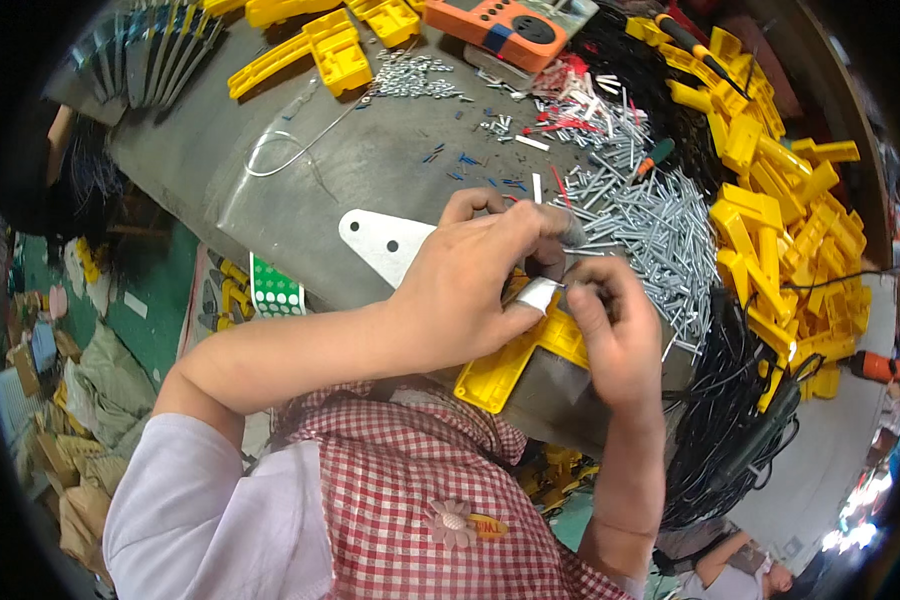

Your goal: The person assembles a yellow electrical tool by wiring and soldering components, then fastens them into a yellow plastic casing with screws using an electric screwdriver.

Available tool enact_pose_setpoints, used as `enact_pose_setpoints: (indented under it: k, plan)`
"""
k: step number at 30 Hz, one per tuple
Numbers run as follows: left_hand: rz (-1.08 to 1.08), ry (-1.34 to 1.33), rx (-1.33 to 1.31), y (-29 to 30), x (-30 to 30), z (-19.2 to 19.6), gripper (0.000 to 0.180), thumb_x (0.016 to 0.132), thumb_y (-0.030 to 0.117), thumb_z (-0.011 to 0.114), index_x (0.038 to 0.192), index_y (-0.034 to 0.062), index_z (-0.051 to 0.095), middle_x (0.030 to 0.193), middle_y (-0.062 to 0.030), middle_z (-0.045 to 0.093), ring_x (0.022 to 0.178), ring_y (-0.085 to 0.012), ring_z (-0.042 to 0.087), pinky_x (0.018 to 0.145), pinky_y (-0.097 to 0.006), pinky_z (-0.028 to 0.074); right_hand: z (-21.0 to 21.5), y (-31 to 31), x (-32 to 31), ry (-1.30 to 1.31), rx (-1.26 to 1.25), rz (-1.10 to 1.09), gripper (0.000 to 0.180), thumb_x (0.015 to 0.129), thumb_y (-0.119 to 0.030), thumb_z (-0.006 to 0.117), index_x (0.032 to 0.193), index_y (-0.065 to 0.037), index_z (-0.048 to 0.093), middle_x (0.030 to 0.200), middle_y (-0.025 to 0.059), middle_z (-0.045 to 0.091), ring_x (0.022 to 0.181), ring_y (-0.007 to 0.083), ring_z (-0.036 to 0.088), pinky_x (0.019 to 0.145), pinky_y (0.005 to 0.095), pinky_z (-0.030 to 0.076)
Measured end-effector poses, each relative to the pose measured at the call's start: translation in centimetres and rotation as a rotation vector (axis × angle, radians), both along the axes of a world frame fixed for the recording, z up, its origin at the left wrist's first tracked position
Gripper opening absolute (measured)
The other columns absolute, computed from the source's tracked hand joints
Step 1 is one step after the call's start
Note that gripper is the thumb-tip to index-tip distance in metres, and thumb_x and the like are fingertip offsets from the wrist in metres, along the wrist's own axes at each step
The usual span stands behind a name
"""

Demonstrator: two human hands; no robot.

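Head view
Left hand point(460, 295): fingers curled closed over the yellow plastic part point(520, 355), thumb wrapped in tape, pressing on it.
Right hand point(615, 335): fingers pinched together at the top of the same part; what they pinch is too small to tell.
Yellow plastic part: lies on the grey table point(270, 190), at its near edge.
Nearby: pile of metal screws point(650, 215) just beside the hands; heap of yellow parts point(780, 230) further right.

Grey worktable point(270, 190) above a green floor point(155, 330); bright light at lower right
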State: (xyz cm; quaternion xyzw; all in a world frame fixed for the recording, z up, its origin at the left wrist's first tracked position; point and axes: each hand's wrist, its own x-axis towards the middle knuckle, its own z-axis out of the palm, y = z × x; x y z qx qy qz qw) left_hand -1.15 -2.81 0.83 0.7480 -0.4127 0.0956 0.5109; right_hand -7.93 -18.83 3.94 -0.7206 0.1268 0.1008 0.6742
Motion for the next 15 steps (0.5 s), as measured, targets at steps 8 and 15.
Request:
enact_pose_setpoints:
  k: [8, 15]
  plan:
    - [0.038, -0.333, 0.163, 1.2, -0.4, -0.7, 0.045, 0.065, 0.012, 0.068, 0.108, 0.0128, 0.056, 0.095, -0.0012, 0.061, 0.099, -0.0187, 0.057, 0.089, -0.042, 0.039, -0.2, 0.2, 0.4, -0.519, -0.735, 0.116, 0.010, 0.073, 0.000, 0.060, 0.082, 0.000, 0.056, 0.080, 0.0107, 0.054, 0.082, 0.0269, 0.051, 0.078, 0.0349, 0.040]
    - [0.403, -0.499, 0.685, 11.6, 5.2, 0.2, 0.030, 0.068, 0.010, 0.059, 0.097, 0.0151, 0.063, 0.128, -0.0076, 0.049, 0.121, -0.0289, 0.042, 0.095, -0.044, 0.038, -0.5, -0.7, -0.5, -0.414, -0.579, 0.011, 0.008, 0.076, -0.002, 0.059, 0.083, -0.001, 0.055, 0.088, 0.0082, 0.051, 0.084, 0.0209, 0.048, 0.080, 0.0307, 0.038]
